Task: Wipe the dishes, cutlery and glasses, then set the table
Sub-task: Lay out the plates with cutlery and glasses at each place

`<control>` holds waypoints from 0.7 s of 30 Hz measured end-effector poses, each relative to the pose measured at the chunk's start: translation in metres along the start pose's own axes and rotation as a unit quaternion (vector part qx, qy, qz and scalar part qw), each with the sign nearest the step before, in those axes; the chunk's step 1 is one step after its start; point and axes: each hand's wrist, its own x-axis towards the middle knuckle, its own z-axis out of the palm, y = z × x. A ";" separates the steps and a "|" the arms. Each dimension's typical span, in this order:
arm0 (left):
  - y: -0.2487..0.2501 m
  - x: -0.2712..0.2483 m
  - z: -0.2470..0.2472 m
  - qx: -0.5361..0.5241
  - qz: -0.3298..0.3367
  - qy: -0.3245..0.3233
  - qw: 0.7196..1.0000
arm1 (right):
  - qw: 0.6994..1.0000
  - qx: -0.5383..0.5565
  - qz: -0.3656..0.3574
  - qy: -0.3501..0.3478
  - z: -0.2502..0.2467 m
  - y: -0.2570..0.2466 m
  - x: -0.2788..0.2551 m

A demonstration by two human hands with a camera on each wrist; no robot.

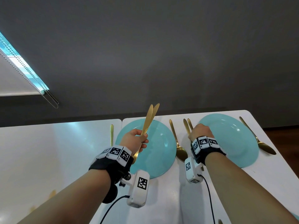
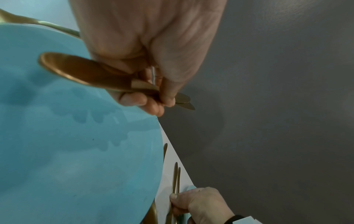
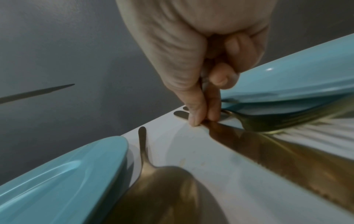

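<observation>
Two teal plates sit on the white table: a left plate and a right plate. My left hand is raised over the left plate and grips two gold knives by their handles, blades pointing up and away; the wrist view shows the handle ends near the camera. My right hand is down on the table between the plates. Its thumb and a finger pinch a gold knife lying flat, with a gold fork beside it.
A gold spoon lies right of the left plate, another spoon right of the right plate, and a gold handle left of the left plate. The table's far edge meets a grey wall. A window blind hangs at far left.
</observation>
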 end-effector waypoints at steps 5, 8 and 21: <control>0.000 -0.003 0.002 -0.013 -0.005 0.001 1.000 | 1.000 -0.001 -0.009 -0.004 -0.009 -0.001 -0.008; 0.000 -0.008 0.001 -0.016 -0.019 -0.016 1.000 | 0.999 -0.013 -0.037 0.011 -0.026 -0.005 -0.024; -0.001 -0.080 -0.019 0.059 -0.006 -0.136 0.989 | 0.906 -0.131 -0.401 -0.023 -0.065 -0.034 -0.178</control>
